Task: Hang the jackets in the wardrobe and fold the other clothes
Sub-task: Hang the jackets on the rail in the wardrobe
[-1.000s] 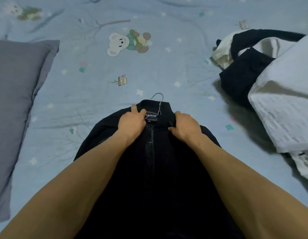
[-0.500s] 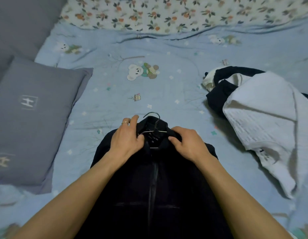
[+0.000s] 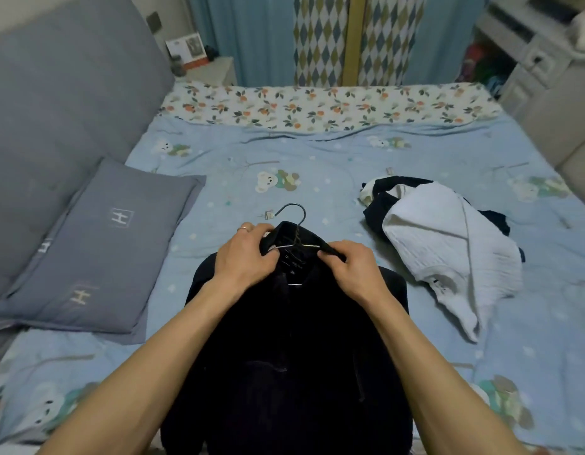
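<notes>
While both hands pinch its collar, black jacket [image 3: 294,349] on a thin wire hanger [image 3: 296,213] lies at the near edge of the blue bear-print bed [image 3: 317,152], left hand [image 3: 248,254] and right hand [image 3: 353,267] each gripping collar fabric, open sheet beyond, grey pillow [image 3: 100,247] left, white and dark clothes heap [image 3: 442,244] right, curtains behind.

A bed [image 3: 317,152] covered by a light blue sheet printed with cartoon bears fills the frame. At centre bottom a dark jacket [image 3: 284,356] lies on it, a grey pillow [image 3: 97,247] at the left edge, a heap of white and dark clothes [image 3: 442,244] at centre right, and a floral bolster [image 3: 317,106] along the upper edge.
</notes>
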`<act>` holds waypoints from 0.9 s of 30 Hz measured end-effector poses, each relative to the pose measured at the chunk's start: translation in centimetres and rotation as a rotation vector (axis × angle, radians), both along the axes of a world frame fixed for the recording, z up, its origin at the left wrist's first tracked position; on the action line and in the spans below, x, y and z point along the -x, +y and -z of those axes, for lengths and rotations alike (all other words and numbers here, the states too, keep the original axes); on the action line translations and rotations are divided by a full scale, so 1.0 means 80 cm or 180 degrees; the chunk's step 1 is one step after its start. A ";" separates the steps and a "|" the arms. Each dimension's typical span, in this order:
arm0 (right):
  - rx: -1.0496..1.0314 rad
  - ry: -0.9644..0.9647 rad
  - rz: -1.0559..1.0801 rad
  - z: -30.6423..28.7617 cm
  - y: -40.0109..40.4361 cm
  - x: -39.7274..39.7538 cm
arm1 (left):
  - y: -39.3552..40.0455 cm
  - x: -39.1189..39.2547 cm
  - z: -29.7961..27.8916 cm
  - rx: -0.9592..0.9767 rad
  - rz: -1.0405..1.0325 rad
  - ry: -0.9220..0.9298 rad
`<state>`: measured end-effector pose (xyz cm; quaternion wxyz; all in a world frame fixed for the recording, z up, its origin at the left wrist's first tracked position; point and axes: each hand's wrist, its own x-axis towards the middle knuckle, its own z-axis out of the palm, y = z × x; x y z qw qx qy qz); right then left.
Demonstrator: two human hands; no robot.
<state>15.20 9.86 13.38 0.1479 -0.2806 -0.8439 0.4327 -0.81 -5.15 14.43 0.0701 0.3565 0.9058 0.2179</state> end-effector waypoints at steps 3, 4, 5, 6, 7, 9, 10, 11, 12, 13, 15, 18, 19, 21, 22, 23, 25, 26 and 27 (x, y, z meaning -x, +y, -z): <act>-0.0130 0.0206 -0.0073 -0.042 -0.004 -0.009 | -0.009 -0.003 -0.051 0.0001 0.0284 -0.0089; -0.0193 0.0271 -0.0099 -0.054 -0.004 -0.011 | -0.011 -0.003 -0.066 -0.0018 0.0411 -0.0074; -0.0233 0.0298 -0.0133 -0.065 -0.006 -0.015 | -0.014 -0.004 -0.083 -0.0051 0.0466 -0.0070; -0.0309 0.0353 -0.0151 -0.079 -0.008 -0.017 | -0.016 -0.005 -0.103 -0.0107 0.0510 -0.0023; -0.0338 0.0380 -0.0164 -0.087 -0.007 -0.016 | -0.014 -0.002 -0.118 -0.0097 0.0560 -0.0034; -0.0427 0.0475 -0.0121 -0.107 -0.009 -0.016 | -0.013 -0.001 -0.148 -0.0087 0.0555 0.0029; -0.0446 0.0494 -0.0099 -0.113 -0.012 -0.015 | -0.013 -0.001 -0.156 -0.0090 0.0548 -0.0027; -0.0445 0.0507 -0.0068 -0.119 -0.013 -0.014 | -0.012 -0.002 -0.163 -0.0136 0.0539 -0.0145; -0.0465 0.0501 -0.0030 -0.123 -0.015 -0.012 | -0.012 -0.002 -0.166 -0.0219 0.0519 -0.0262; -0.0485 0.0500 -0.0009 -0.126 -0.017 -0.012 | -0.015 -0.003 -0.167 -0.0328 0.0497 -0.0370; -0.0430 0.0523 0.0053 -0.131 -0.019 -0.013 | -0.022 -0.004 -0.166 -0.0537 0.0475 -0.0608; -0.0311 0.0597 0.0228 -0.134 -0.023 -0.016 | -0.042 -0.002 -0.163 -0.0596 0.0420 -0.0658; -0.0290 0.0623 0.0273 -0.134 -0.023 -0.014 | -0.047 -0.001 -0.159 -0.0537 0.0416 -0.0535; -0.0284 0.0648 0.0332 -0.140 -0.026 -0.011 | -0.056 0.000 -0.154 -0.0373 0.0450 -0.0217; -0.0289 0.0674 0.0363 -0.144 -0.029 -0.010 | -0.062 0.000 -0.153 -0.0344 0.0460 -0.0126; -0.0301 0.0700 0.0400 -0.147 -0.029 -0.009 | -0.065 0.000 -0.151 -0.0401 0.0449 -0.0101; -0.0359 0.0742 0.0472 -0.155 -0.029 -0.007 | -0.073 0.000 -0.150 -0.0623 0.0469 -0.0040; -0.0392 0.0762 0.0476 -0.159 -0.028 -0.005 | -0.074 -0.002 -0.150 -0.0700 0.0494 0.0072; -0.0421 0.0796 0.0454 -0.164 -0.027 -0.002 | -0.072 -0.004 -0.155 -0.0728 0.0541 0.0249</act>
